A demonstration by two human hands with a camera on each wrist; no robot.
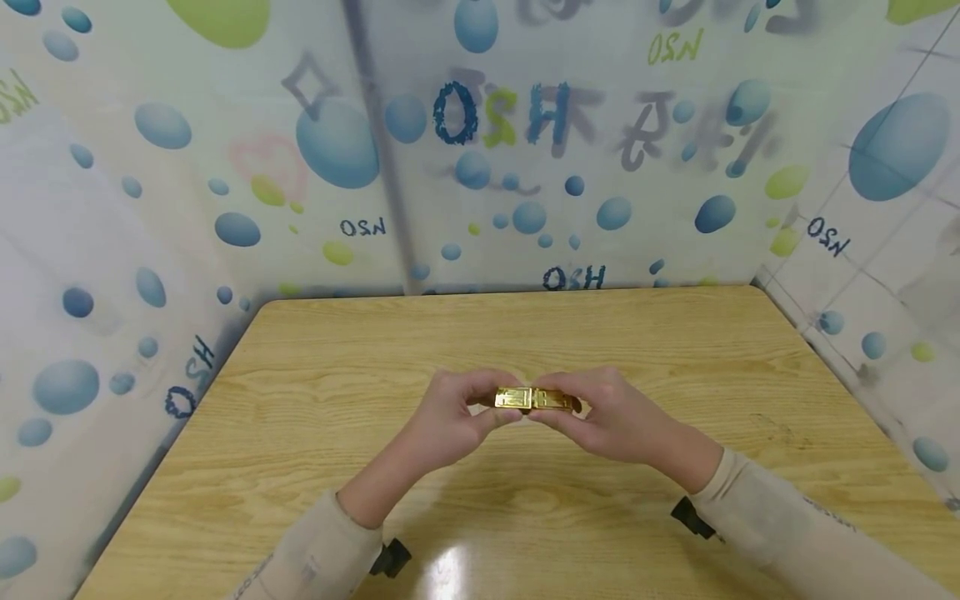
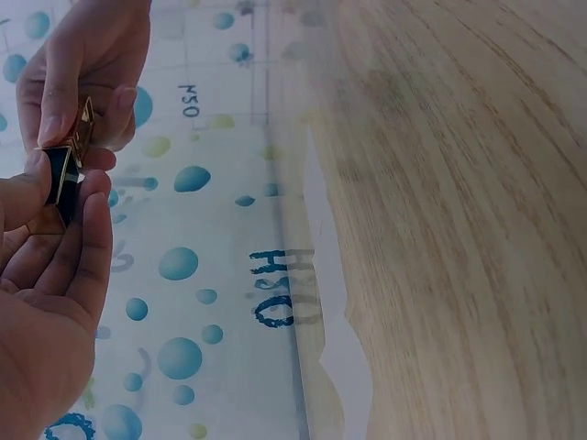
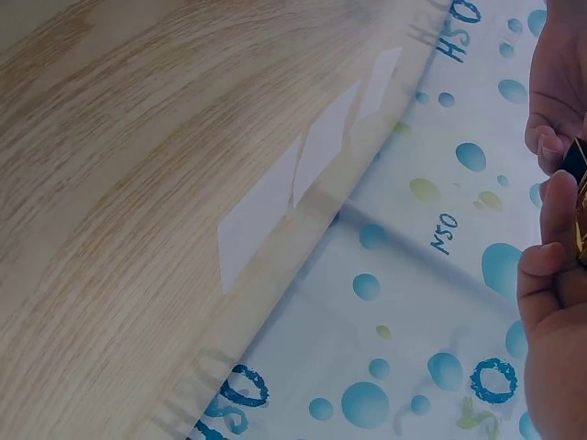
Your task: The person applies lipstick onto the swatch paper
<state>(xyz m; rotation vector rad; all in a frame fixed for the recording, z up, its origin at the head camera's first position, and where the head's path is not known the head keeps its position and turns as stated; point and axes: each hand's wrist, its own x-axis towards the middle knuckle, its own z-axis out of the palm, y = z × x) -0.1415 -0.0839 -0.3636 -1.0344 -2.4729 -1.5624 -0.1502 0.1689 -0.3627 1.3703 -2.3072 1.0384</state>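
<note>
Just below the head view's centre, left hand [image 1: 448, 421] and right hand [image 1: 628, 419] pinch opposite ends of a gold, black-sided, rectangular metallic piece [image 1: 516, 398] between thumbs and fingers, probably steadying both halves above the pale wood-grain table [image 1: 420, 333].

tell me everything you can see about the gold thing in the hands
The gold object is small, shiny and metallic-looking, with raised edges and a seam between two block-like sections; whether they are joined is unclear. The left wrist view shows a glossy black face. It lies crosswise in the head view, held up over the wood-look table. The left hand pinches one end, the right hand the other.
</note>
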